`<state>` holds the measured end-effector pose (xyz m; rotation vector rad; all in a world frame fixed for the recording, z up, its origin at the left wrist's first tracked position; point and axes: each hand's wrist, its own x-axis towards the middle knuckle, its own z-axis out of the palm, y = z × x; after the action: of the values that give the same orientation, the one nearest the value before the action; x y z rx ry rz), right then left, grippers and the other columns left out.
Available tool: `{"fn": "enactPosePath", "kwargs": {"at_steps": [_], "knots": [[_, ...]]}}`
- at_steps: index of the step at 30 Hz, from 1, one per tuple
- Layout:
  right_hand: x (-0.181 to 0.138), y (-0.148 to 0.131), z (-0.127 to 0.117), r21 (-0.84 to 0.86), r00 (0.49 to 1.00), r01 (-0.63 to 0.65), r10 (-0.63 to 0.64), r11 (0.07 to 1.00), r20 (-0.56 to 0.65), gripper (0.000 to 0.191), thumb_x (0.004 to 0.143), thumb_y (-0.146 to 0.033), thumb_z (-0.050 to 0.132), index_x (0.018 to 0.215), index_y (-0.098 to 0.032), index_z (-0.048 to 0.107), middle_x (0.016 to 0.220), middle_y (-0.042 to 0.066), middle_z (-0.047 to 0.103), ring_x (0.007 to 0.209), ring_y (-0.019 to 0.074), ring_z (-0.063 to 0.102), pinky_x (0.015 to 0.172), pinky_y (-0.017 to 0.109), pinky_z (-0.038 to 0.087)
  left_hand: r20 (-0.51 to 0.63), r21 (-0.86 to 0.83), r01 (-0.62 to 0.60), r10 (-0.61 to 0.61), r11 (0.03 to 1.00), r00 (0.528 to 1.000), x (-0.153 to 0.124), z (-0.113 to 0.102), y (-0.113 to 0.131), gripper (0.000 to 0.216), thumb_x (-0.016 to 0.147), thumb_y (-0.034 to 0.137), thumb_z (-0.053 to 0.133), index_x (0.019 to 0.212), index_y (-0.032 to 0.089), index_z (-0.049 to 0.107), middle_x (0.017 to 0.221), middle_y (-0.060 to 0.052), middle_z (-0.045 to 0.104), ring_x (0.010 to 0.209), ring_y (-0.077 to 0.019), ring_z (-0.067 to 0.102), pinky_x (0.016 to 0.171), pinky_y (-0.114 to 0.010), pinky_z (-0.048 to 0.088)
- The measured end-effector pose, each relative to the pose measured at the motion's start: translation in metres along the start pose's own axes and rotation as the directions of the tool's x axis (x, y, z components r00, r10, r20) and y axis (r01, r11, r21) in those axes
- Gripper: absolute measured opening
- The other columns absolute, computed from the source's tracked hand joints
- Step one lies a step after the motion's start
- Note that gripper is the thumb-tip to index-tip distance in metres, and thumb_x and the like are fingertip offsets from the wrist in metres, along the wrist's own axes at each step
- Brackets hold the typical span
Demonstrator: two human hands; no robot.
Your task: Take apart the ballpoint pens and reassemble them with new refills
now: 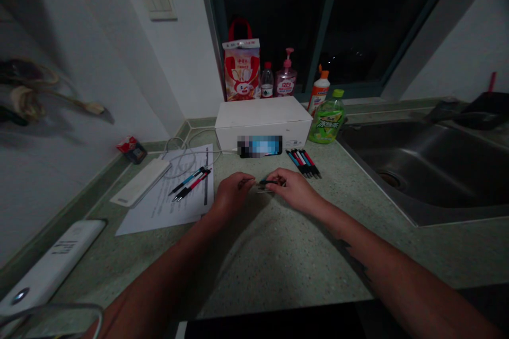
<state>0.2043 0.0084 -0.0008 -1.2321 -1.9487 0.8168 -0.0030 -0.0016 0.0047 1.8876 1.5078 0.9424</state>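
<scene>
One small dark piece (269,182): it is between the two hands, above the counter (294,265); it is too small to name with certainty.
Right hand (292,185): its thumb and fingertips are closed on the dark piece.
Left hand (235,190): its fingers are bent, with the tips near the piece; I cannot tell if they grip something.
Thin light piece (264,192): it is just below the right fingertips; I cannot tell if it lies on the counter.
Row of pens (304,163): they lie side by side beyond the right hand, with blue, white and red barrels.
Phone (260,147): it leans on the front of the white box (262,113), its screen blurred.
Loose pens (194,185): they lie on the printed paper (159,218), left of the left hand.
Green bottle (326,123): it stands beside the box, near the sink (441,161).
</scene>
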Motion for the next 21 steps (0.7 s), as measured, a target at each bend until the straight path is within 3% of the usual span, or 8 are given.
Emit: {"fn": "enactPosePath", "kwargs": {"at_steps": [5,10,16,21], "knots": [[-0.004,-0.003,-0.001,-0.185,0.985,0.083,-0.053,0.979,0.162,0.014,0.083,-0.011,0.078,0.094,-0.018,0.073,0.089,0.002,0.065,0.08,0.015,0.06,0.071,0.024,0.042,0.031,0.282,-0.043,0.036,0.958,0.999,0.001,-0.005,-0.007,0.011,0.085,0.019,0.063,0.09,0.021,0.073,0.092,-0.008,0.07,0.088,-0.0241,0.064,0.081,-0.036,0.047],[-0.008,-0.007,0.001,-0.282,0.962,0.139,-0.061,0.949,0.268,0.018,0.082,-0.011,0.081,0.095,-0.019,0.073,0.088,0.001,0.063,0.081,0.0153,0.059,0.069,0.024,0.04,0.11,0.382,-0.077,0.037,0.921,0.993,0.0,-0.006,-0.01,0.015,0.085,0.016,0.06,0.091,0.02,0.073,0.094,-0.01,0.069,0.09,-0.0255,0.063,0.079,-0.036,0.047],[-0.01,-0.008,0.002,-0.338,0.951,0.161,-0.055,0.927,0.303,0.014,0.084,-0.016,0.082,0.092,-0.019,0.071,0.09,0.001,0.063,0.083,0.0167,0.06,0.069,0.025,0.04,0.141,0.388,-0.059,0.004,0.92,0.99,0.0,-0.005,-0.007,0.016,0.086,0.017,0.059,0.093,0.019,0.073,0.098,-0.01,0.07,0.096,-0.0263,0.063,0.084,-0.037,0.047],[-0.009,-0.011,-0.004,-0.388,0.97,0.196,-0.121,0.901,0.209,0.014,0.088,-0.014,0.077,0.097,-0.018,0.067,0.094,0.002,0.063,0.086,0.0171,0.059,0.072,0.026,0.039,0.173,0.212,-0.08,0.043,0.974,0.984,-0.002,-0.001,-0.002,0.016,0.086,0.022,0.06,0.092,0.02,0.075,0.092,-0.007,0.073,0.085,-0.023,0.066,0.076,-0.034,0.048]]}}
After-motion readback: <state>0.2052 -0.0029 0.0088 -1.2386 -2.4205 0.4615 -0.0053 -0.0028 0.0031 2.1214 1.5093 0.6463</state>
